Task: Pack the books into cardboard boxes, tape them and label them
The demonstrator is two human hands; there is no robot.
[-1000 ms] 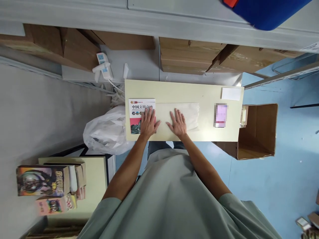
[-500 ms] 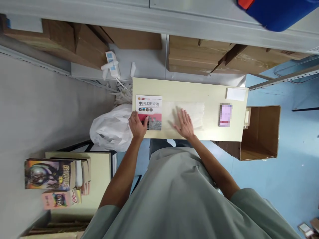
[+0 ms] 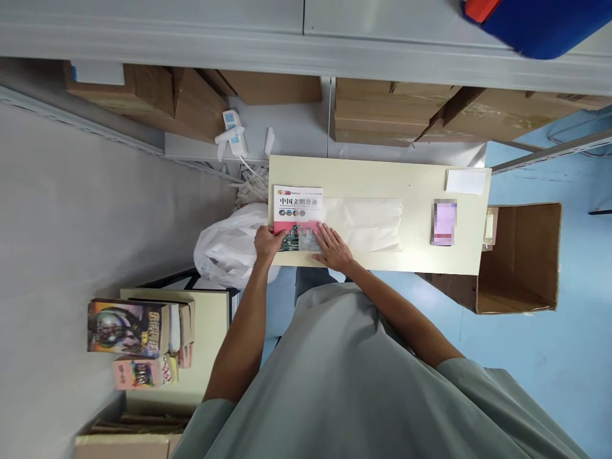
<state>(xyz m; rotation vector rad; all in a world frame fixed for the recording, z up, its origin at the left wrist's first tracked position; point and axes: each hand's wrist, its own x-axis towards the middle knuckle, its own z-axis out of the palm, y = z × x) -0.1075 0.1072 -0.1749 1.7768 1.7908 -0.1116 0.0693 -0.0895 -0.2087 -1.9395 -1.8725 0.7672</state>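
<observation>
Since half a second ago, the right hand (image 3: 335,247) has moved left, from over the white sheet (image 3: 375,223) onto the near right corner of the book (image 3: 298,204); the left hand (image 3: 268,243) remains at the book's left edge. Nearest on the left is a pile of books (image 3: 127,328). On the desk (image 3: 415,180), a narrow strip separates the book from the near edge. The left thumb lies on the cover and the other fingers are bent beside it, close to the desk's left edge; I cannot tell whether they clamp the book from below. The right fingers are straight and nearly together, flat on the cover, with the thumb apart. The sheet reaches right from the book, whose right half looks paler; whether the sheet overlaps it I cannot tell. Plain desk top runs between the sheet and a blurred pink thing (image 3: 444,222), and along the far edge behind book and sheet. Left of the desk bulges a plastic bag (image 3: 232,248); right, an open carton (image 3: 521,255). A white card (image 3: 465,182) lies near the far right corner. Beyond are cardboard boxes (image 3: 382,111).
</observation>
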